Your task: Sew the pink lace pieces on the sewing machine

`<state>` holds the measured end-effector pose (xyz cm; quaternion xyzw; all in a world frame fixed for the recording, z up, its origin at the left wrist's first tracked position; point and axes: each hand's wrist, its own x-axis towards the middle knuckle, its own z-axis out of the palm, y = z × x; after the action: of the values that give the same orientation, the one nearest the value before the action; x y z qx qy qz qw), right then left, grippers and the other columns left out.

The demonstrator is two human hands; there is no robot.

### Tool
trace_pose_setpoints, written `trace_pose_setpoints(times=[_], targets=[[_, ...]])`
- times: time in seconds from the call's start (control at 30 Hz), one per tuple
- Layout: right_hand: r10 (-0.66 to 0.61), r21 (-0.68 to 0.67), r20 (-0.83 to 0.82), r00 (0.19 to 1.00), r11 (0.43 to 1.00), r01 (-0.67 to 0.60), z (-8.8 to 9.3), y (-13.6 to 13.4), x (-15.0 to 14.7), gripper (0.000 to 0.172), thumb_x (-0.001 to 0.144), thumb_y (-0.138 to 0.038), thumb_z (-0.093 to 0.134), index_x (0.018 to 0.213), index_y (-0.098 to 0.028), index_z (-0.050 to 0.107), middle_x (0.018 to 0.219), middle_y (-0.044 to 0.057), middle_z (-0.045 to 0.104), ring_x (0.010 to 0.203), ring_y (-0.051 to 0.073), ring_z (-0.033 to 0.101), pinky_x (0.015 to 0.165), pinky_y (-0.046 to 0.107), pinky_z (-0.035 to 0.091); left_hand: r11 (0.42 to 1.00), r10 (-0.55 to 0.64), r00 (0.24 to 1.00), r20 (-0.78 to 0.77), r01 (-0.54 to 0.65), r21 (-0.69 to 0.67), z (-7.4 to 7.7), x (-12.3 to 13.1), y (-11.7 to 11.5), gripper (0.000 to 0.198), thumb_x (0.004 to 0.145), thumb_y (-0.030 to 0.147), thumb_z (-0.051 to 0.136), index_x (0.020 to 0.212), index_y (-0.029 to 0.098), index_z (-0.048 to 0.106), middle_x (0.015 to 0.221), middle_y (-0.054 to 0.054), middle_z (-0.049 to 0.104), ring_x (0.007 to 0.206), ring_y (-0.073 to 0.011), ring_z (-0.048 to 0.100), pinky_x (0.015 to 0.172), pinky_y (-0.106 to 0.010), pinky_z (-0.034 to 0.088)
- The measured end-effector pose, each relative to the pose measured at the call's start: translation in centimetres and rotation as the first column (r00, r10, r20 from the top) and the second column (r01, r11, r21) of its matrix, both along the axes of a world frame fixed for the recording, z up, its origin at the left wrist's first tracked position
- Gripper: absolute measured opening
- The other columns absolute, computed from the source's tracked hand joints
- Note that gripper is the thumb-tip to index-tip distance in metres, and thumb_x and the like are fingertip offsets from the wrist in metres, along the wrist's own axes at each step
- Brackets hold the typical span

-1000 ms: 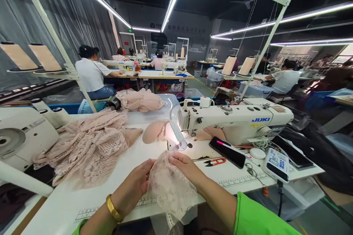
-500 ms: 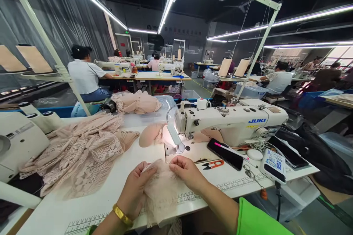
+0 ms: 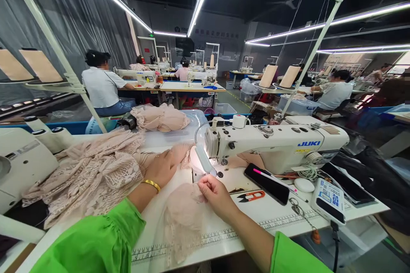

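Observation:
My right hand [image 3: 213, 192] pinches the upper edge of a sheer beige lace piece [image 3: 184, 213], just in front of the sewing machine [image 3: 272, 140]. The lace hangs down across the table's ruler strip toward the front edge. Farther back, my left hand [image 3: 162, 168] lies with its fingers stretched over a smooth beige fabric piece [image 3: 181, 152], left of the lit needle area. Its fingertips are slightly blurred. A large pile of beige lace [image 3: 99, 170] spreads beside my left forearm.
Orange thread snips [image 3: 253, 196], a black phone [image 3: 265, 184], a pink-capped pen [image 3: 272, 178] and a white power bank [image 3: 328, 200] lie on the right. Behind stands a clear plastic bin [image 3: 192, 121] with beige fabric on it. Thread cones [image 3: 41, 65] stand at the left; co-workers sit beyond.
My left hand has let go of the lace and moved forward and left to the beige fabric piece. The right hand keeps its pinch. The view has shifted slightly.

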<state>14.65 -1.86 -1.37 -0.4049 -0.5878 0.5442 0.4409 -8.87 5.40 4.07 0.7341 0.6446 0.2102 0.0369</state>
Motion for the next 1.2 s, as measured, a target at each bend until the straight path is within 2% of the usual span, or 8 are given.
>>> trace_pose_setpoints(times=[0.2, 0.37, 0.5, 0.67, 0.8, 0.93, 1.03, 1.2], targets=[[-0.010, -0.013, 0.009, 1.000, 1.000, 0.010, 0.6, -0.1, 0.1, 0.030, 0.095, -0.052, 0.063, 0.091, -0.022, 0.061, 0.067, -0.004, 0.057, 0.063, 0.018, 0.059, 0.063, 0.031, 0.043, 0.999, 0.039, 0.994, -0.107, -0.036, 0.025, -1.1, 0.5, 1.2, 0.040, 0.086, 0.019, 0.052, 0.119, 0.009, 0.074, 0.111, -0.024, 0.077, 0.109, -0.0397, 0.072, 0.096, -0.049, 0.052], [-0.012, -0.028, -0.012, 1.000, 1.000, 0.012, 0.8, -0.3, 0.2, 0.027, 0.094, -0.049, 0.065, 0.093, -0.022, 0.062, 0.068, -0.004, 0.056, 0.066, 0.018, 0.060, 0.065, 0.031, 0.044, 0.995, 0.065, 0.995, -0.069, -0.060, 0.078, 1.2, -0.3, 0.6, 0.037, 0.092, 0.027, 0.045, 0.096, 0.014, 0.079, 0.107, -0.022, 0.079, 0.109, -0.0387, 0.071, 0.097, -0.047, 0.051], [-0.052, -0.069, -0.075, 0.996, 0.996, 0.047, 0.9, -0.3, 0.5, 0.034, 0.091, -0.056, 0.069, 0.096, -0.023, 0.064, 0.074, -0.002, 0.060, 0.066, 0.018, 0.059, 0.066, 0.032, 0.046, 0.994, 0.078, 0.991, 0.106, -0.085, 0.064, 4.0, -0.7, -2.6, 0.044, 0.095, 0.042, 0.039, 0.092, 0.020, 0.078, 0.095, -0.009, 0.080, 0.091, -0.0286, 0.073, 0.076, -0.034, 0.055], [-0.048, -0.128, -0.234, 0.971, 0.992, 0.019, 1.1, -0.6, 0.9, 0.051, 0.088, -0.072, 0.068, 0.102, -0.023, 0.063, 0.085, 0.001, 0.069, 0.070, 0.019, 0.064, 0.067, 0.032, 0.048, 0.954, -0.034, 0.864, 0.502, 0.177, -0.240, 5.1, -0.3, -7.7, 0.035, 0.077, 0.051, 0.061, 0.088, 0.023, 0.080, 0.080, -0.002, 0.078, 0.071, -0.0241, 0.068, 0.060, -0.028, 0.048], [-0.051, -0.130, -0.227, 0.973, 0.991, 0.021, 1.0, -1.0, 0.9, 0.057, 0.083, -0.075, 0.073, 0.105, -0.023, 0.063, 0.089, 0.003, 0.071, 0.074, 0.020, 0.067, 0.069, 0.033, 0.050, 0.997, 0.000, 0.958, 0.285, 0.024, -0.079, 4.5, -0.4, -7.4, 0.039, 0.084, 0.048, 0.053, 0.096, 0.023, 0.080, 0.078, -0.002, 0.078, 0.068, -0.0236, 0.067, 0.062, -0.030, 0.050], [-0.052, -0.119, -0.158, 0.986, 0.992, 0.033, 0.5, -1.1, 0.8, 0.060, 0.080, -0.077, 0.075, 0.105, -0.023, 0.063, 0.087, 0.003, 0.071, 0.078, 0.023, 0.069, 0.070, 0.035, 0.051, 0.969, 0.040, 0.998, 0.048, -0.050, 0.241, 4.1, -1.3, -3.7, 0.052, 0.098, 0.044, 0.038, 0.121, 0.016, 0.075, 0.125, -0.013, 0.077, 0.115, -0.0312, 0.069, 0.103, -0.041, 0.052], [-0.051, -0.106, -0.136, 0.989, 0.994, 0.037, 0.3, -1.1, 0.8, 0.062, 0.080, -0.078, 0.074, 0.105, -0.023, 0.064, 0.086, 0.003, 0.070, 0.078, 0.023, 0.069, 0.070, 0.036, 0.051, 0.978, 0.002, 0.999, -0.045, 0.007, 0.208, 3.4, -2.6, -1.4, 0.050, 0.098, 0.041, 0.044, 0.131, 0.016, 0.071, 0.140, -0.014, 0.071, 0.133, -0.0302, 0.061, 0.118, -0.040, 0.042], [-0.029, -0.089, -0.112, 0.993, 0.996, 0.019, 0.4, -1.3, 0.8, 0.059, 0.082, -0.076, 0.072, 0.105, -0.023, 0.065, 0.086, 0.003, 0.068, 0.078, 0.023, 0.066, 0.071, 0.037, 0.051, 0.993, 0.084, 0.979, -0.188, -0.067, 0.096, 1.3, -6.0, -0.9, 0.049, 0.086, 0.034, 0.061, 0.129, 0.013, 0.070, 0.133, -0.022, 0.072, 0.125, -0.0386, 0.065, 0.110, -0.049, 0.048]])
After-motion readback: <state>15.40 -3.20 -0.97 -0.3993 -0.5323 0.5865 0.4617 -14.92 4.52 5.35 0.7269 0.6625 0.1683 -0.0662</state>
